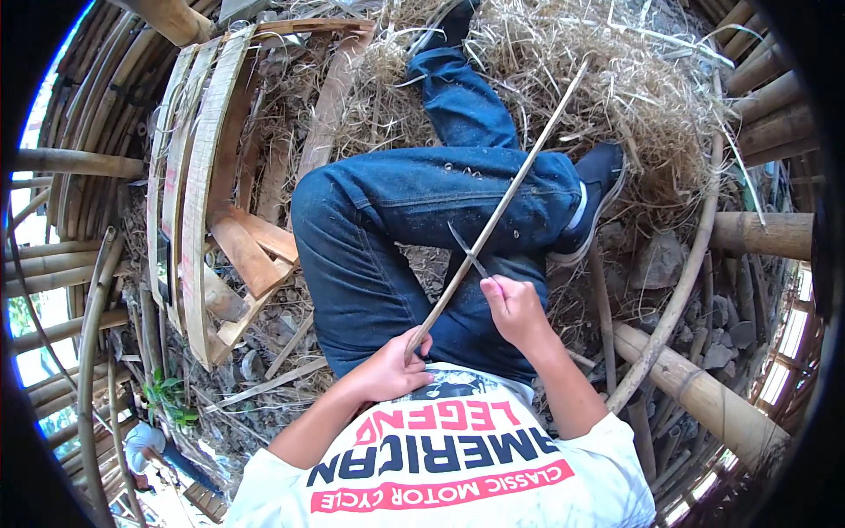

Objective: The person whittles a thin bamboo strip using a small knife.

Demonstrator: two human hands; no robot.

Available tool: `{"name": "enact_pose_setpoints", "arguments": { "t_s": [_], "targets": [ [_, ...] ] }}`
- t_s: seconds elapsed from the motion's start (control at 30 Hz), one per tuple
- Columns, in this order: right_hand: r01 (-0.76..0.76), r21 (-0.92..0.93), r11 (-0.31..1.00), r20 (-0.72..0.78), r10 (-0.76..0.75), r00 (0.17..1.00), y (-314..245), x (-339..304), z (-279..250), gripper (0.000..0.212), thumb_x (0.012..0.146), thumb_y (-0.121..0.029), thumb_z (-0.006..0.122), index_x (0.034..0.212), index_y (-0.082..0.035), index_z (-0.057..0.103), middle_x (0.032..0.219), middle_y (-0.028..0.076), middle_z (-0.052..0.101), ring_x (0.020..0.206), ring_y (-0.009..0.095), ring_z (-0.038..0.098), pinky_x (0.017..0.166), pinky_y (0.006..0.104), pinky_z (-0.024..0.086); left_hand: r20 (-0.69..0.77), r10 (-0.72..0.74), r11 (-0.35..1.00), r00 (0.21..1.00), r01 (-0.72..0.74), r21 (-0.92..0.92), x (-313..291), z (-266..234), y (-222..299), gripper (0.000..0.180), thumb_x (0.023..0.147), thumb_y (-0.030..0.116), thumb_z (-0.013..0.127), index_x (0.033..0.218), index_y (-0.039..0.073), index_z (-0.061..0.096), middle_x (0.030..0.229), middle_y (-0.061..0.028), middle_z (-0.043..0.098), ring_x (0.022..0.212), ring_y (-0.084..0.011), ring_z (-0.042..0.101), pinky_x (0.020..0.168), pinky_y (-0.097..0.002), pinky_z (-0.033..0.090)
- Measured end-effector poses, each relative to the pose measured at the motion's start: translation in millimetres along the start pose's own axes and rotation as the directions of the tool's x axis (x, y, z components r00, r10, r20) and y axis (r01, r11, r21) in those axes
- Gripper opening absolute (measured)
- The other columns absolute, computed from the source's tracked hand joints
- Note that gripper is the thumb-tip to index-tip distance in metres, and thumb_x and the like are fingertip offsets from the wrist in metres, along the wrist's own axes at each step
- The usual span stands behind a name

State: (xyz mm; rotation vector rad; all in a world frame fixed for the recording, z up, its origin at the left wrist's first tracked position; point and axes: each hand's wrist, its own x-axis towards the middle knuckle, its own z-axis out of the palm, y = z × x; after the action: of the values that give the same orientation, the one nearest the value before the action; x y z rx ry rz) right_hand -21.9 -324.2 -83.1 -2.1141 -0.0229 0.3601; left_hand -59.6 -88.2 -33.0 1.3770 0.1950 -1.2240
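Note:
A long, thin bamboo strip (519, 179) slants from my lap up over my crossed legs toward the far right. Close to my belly, my left hand (393, 364) is closed round its near end. My right hand (514, 308) grips a knife (466, 251) by its handle, most of which the fingers hide. The narrow blade points up and to the left and crosses the strip a little above my right hand, apparently touching it. Under the strip lie my legs in blue jeans (422, 189), dusted with small shavings.
A heap of pale shavings (651, 114) lies beyond my feet. On the left stands a wooden slatted crate (202, 167). A thick bamboo pole (704, 396) lies at the right by broken stones (717, 343). Bamboo walls surround me; another person (145, 447) appears at lower left.

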Motion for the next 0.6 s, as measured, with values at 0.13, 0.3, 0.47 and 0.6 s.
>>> {"name": "enact_pose_setpoints", "arguments": {
  "t_s": [0.13,0.3,0.47,0.6],
  "targets": [
    [0.026,0.039,0.999,-0.009,-0.025,1.000,-14,25,0,0.042,0.097,-0.033,0.055,0.072,-0.001,0.061,0.063,0.023,0.058,0.064,0.043,0.060,0.054,0.0468,0.044,-0.036,0.001,0.999,0.999,0.001,0.042,-1,7,2,0.035,0.084,-0.006,0.067,0.098,0.008,0.038,0.061,0.0091,0.033,0.055,-0.0004,0.034,0.052,-0.0206,0.028],
    [0.013,-0.043,0.999,-0.019,-0.014,1.000,-11,16,-4,0.043,0.097,-0.037,0.054,0.072,-0.003,0.063,0.062,0.021,0.060,0.062,0.042,0.061,0.054,0.0478,0.047,-0.081,-0.002,0.984,0.997,0.016,0.180,-4,7,6,0.036,0.082,-0.006,0.067,0.098,0.007,0.037,0.064,0.0083,0.030,0.056,-0.0013,0.032,0.053,-0.0213,0.028],
    [0.031,-0.100,0.995,-0.062,-0.037,0.997,-7,14,-3,0.045,0.095,-0.040,0.056,0.069,-0.004,0.063,0.061,0.020,0.061,0.060,0.039,0.063,0.052,0.0458,0.049,-0.074,-0.030,0.988,0.997,0.040,0.147,-2,13,4,0.037,0.082,-0.007,0.066,0.101,0.006,0.037,0.068,0.0071,0.031,0.055,-0.0007,0.032,0.052,-0.0210,0.028],
    [0.079,-0.164,0.983,-0.062,-0.090,0.994,-12,22,-1,0.047,0.094,-0.044,0.057,0.068,-0.005,0.062,0.061,0.019,0.061,0.059,0.039,0.063,0.051,0.0455,0.049,-0.116,-0.041,0.993,0.992,0.053,0.101,-3,11,5,0.036,0.082,-0.009,0.066,0.099,0.005,0.038,0.068,0.0082,0.030,0.055,0.0000,0.031,0.053,-0.0190,0.028]
  ]
}}
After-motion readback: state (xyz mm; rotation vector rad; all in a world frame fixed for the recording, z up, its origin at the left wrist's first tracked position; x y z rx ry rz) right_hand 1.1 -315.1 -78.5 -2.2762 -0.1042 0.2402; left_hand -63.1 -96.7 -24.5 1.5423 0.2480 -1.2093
